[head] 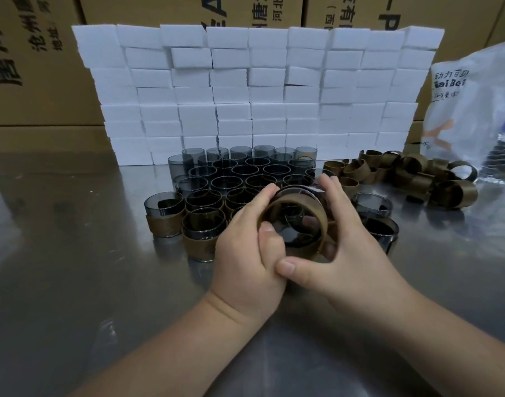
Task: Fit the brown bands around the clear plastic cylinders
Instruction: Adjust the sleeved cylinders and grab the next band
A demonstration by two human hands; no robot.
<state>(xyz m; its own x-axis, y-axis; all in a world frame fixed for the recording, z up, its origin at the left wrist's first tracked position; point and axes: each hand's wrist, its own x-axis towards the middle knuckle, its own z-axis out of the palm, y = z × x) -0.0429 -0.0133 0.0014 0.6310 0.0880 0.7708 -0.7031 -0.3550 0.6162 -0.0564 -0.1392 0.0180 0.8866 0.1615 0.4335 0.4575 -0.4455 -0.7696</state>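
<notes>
Held cylinder (298, 196): smoky clear plastic, lifted off the steel table (73, 253), lying on its side with its long axis running roughly toward and away from the camera, open mouth facing the viewer. A brown band (274, 209) sits around its near end; the far part of the wall is bare. Judgement: the band has to travel along that axis, away from the viewer, to seat.

Left hand (245, 253): clamped on the near-left rim of the held cylinder, thumb tip pressing inside the mouth, fingers over the top left.

Right hand (351, 247): closed round the right side of the held cylinder, fingers over the top, thumb crossing beneath toward the left hand. Both hands equally near; neither free.

Hidden: the band's lower right arc and its seam lie under the right-hand fingers; whether the ends are joined cannot be told. How far the band overlaps the wall is hard to read through the tinted plastic.

Beyond the held cylinder: a block of bare cylinders (245, 170). To its left: banded cylinders (165, 222). To its right and behind: loose bands (403, 170), then a plastic bag (474, 110). Farthest behind: a white foam-block wall (257, 81).
</notes>
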